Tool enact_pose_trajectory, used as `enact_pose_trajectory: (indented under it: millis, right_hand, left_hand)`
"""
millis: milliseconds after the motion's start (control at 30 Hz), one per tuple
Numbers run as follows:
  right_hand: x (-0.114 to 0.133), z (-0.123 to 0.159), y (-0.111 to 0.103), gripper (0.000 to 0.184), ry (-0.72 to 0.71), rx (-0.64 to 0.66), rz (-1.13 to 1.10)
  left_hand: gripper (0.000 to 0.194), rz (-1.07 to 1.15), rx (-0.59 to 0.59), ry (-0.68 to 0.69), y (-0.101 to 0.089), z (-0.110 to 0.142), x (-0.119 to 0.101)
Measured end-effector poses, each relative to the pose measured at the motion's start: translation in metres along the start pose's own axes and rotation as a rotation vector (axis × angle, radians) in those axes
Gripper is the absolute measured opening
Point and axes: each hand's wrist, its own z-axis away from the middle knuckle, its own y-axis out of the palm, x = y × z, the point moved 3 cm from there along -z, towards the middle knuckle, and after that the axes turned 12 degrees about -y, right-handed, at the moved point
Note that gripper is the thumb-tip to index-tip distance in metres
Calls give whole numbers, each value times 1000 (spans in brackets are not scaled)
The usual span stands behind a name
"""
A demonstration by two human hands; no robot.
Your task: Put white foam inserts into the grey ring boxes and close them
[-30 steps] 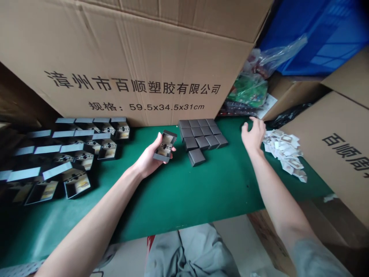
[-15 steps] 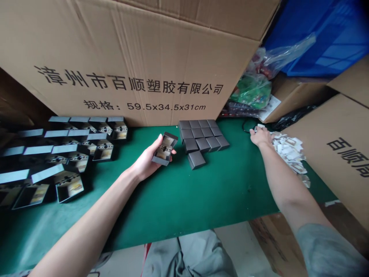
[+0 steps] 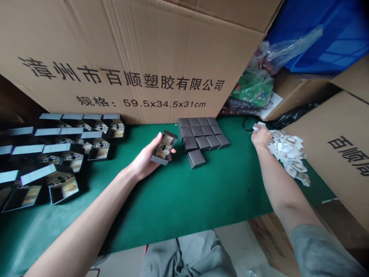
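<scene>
My left hand (image 3: 144,161) is wrapped round a small dark hinged box (image 3: 163,148), held open with its pale inside showing. At the far left edge of a heap of small white pieces (image 3: 288,152), my right hand (image 3: 261,137) has its fingers closed on a small white piece (image 3: 259,126). The kind of piece is too small to tell. Between the hands stands a block of shut dark boxes (image 3: 202,131), with a single shut box (image 3: 196,159) at its near side. Rows of open boxes (image 3: 65,188) stand on the left, some with a yellowish item inside.
A large printed carton (image 3: 138,46) stands along the back of the green table (image 3: 184,200). Another carton (image 3: 340,154) borders the right side. Plastic bags (image 3: 253,88) and a blue crate (image 3: 323,42) sit at the back right.
The camera view has shifted slightly. My right hand stays by the white heap, its fingers now on a white piece at the heap's edge. My left hand still holds the open box.
</scene>
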Motion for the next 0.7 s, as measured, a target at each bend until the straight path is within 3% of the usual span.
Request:
enact_pose_trajectory:
  millis: [267, 500, 700]
  right_hand:
    - [9, 21, 3, 43, -67, -59, -172]
    - [15, 63, -3, 37, -161, -101, -461]
    - [37, 108, -18, 41, -158, -128, -711]
  left_hand:
    - [45, -9, 12, -17, 2, 1, 0]
    - [44, -20, 35, 4, 6, 3, 0]
    - [51, -27, 45, -9, 5, 3, 1]
